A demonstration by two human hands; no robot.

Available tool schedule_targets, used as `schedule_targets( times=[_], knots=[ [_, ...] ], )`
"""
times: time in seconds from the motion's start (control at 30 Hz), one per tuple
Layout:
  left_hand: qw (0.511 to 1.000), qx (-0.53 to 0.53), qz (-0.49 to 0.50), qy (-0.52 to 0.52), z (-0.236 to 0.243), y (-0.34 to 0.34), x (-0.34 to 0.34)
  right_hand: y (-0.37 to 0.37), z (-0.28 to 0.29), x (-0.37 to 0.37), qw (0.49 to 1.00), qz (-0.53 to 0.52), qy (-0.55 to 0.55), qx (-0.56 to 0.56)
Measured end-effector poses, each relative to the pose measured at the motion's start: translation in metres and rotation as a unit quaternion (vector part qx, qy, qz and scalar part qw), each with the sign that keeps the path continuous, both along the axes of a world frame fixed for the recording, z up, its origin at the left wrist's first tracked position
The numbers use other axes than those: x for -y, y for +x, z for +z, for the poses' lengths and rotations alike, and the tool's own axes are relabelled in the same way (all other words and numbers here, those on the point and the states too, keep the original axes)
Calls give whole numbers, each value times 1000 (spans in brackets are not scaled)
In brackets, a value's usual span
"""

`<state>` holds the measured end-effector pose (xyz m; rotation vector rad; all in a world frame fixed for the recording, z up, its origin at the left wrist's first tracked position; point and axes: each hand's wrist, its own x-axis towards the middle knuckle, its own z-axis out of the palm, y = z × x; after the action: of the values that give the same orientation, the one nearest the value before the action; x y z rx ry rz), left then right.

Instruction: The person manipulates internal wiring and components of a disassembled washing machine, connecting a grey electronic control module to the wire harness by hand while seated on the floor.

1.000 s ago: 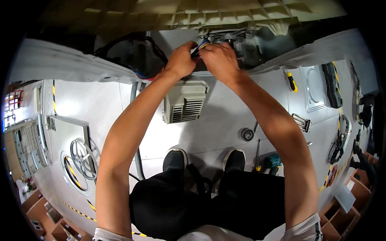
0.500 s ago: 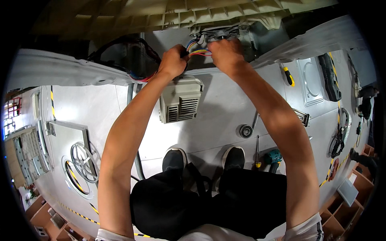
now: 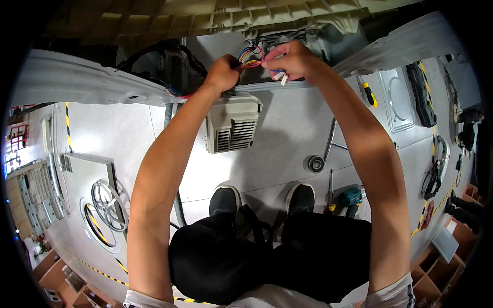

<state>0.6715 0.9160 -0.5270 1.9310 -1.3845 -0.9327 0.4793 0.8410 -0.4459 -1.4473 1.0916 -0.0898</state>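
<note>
My left hand [image 3: 223, 74] is closed around a bundle of coloured wires [image 3: 251, 63] under the machine's large ribbed plastic tub [image 3: 226, 23]. The wires bow out in red, yellow and blue loops between my two hands. Thumb and fingertips of my right hand [image 3: 295, 60] pinch part of these wires. White plug connectors [image 3: 284, 79] hang below the right fingers on short leads. Just behind the hands is a dark metal bracket [image 3: 280, 41], partly covered by the right hand. A thick dark cable harness [image 3: 174, 49] curves away to the left of my left hand.
Bent sheet-metal edges [image 3: 92, 84] flank the opening. Below the hands lies a vented grey plastic housing [image 3: 233, 126]. On the floor are a bearing [image 3: 315, 164], a screwdriver [image 3: 331, 190], a green power drill [image 3: 352, 197], a yellow-handled tool [image 3: 369, 96] and a pulley wheel [image 3: 108, 200].
My right hand has drawn back from the bracket and turned, so the white connectors now show below its fingers. The wires bow more between the hands. My left hand stays nearly in place.
</note>
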Motion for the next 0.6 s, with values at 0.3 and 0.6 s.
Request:
schedule_targets(
  times=[0.3,0.6],
  knots=[
    [999,-25,15,12,4,-3,0,-8,-15,5,970,-190,123,86],
    [1000,8,13,23,3,-3,2,-8,-23,7,922,-269,193,202]
  ],
)
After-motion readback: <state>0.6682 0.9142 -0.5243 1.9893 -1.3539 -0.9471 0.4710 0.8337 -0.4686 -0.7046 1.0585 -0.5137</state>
